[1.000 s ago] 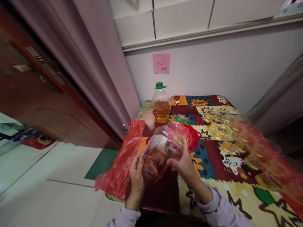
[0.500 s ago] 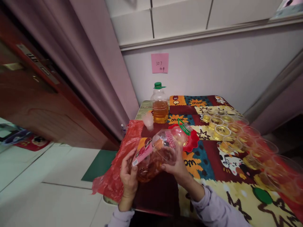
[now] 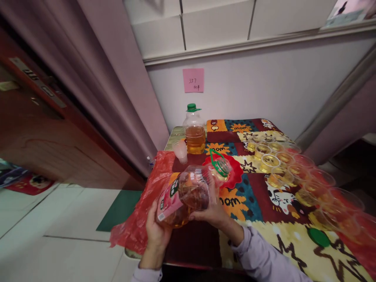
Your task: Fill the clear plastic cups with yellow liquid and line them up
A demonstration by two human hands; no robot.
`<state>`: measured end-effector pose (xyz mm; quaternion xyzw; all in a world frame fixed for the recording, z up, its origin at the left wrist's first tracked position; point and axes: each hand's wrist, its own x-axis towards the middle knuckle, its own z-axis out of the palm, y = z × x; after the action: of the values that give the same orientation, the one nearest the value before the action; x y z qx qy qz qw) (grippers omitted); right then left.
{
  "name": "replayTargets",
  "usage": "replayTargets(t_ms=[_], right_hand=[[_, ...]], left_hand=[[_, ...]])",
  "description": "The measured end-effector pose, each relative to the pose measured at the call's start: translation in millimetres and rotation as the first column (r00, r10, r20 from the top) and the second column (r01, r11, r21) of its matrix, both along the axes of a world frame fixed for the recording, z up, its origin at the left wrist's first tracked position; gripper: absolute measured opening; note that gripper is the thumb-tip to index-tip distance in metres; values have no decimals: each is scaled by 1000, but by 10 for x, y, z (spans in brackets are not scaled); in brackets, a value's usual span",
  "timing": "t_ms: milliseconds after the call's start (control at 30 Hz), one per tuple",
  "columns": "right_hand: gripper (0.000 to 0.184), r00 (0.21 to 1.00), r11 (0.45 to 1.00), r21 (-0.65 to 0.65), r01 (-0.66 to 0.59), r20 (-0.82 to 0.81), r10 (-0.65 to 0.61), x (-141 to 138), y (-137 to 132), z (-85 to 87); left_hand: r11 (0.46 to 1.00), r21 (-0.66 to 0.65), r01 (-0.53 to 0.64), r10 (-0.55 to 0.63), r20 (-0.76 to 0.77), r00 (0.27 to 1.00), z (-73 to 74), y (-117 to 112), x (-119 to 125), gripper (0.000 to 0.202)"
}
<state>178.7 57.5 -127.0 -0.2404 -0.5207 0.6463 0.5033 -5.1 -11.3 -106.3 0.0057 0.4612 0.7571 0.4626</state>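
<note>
Hands [image 3: 212, 214] clamped around tilted bottle [image 3: 188, 196] | some fingers hidden | red plate [image 3: 237, 173] partly covered

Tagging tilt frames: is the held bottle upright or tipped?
Tipped. The bottle slants: left hand near its base, right hand farther up, green-ringed neck pointing away and to the right.

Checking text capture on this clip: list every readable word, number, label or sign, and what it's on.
"357": handwritten on the pink note on the wall; the smaller writing below it is too small to read.
"mom": printed several times on the table mat; could be "wow" seen upside down.
Pink label on the held bottle: has print, too blurred to read.
Nothing else legible.
</note>
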Motion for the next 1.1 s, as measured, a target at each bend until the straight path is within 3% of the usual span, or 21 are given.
replayTargets(t_ms=[167,267,333,467,600,700,833,967,1100], right_hand=[[135,988,994,-36,-103,-117,99,-244,-13,131],[142,975,985,-88,-150,-176,133,-341,-9,134],[147,975,986,-93,-142,-185,123,-370,3,125],[136,985,991,-71,-112,-142,101,-339,45,185],[143,983,988,-62,-139,-131,130,-200,92,305],[138,982,994,-36,-106,-159,99,-71,155,335],[130,986,996,-70,-49,-160,37,30,273,285],[125,975,987,-103,-124,-198,102,14,337,211],[108,968,991,-127,-50,-251,16,-60,301,152]], left_hand=[[994,23,-108,110,-84,990,242,-40,-158,23],[995,3,-101,101,-122,987,315,-73,-279,25],[998,-35,-58,55,-103,993,314,-101,-344,31],[996,-90,24,-25,-17,1000,237,-145,-397,39],[996,-67,-50,47,-42,998,168,-133,-370,31],[991,-56,-123,116,-119,986,172,-97,-357,30],[977,-81,-198,180,-187,966,225,-59,-359,22],[970,-126,-210,185,-185,965,292,-49,-320,22],[970,-132,-204,175,-205,963,341,-36,-265,24]])
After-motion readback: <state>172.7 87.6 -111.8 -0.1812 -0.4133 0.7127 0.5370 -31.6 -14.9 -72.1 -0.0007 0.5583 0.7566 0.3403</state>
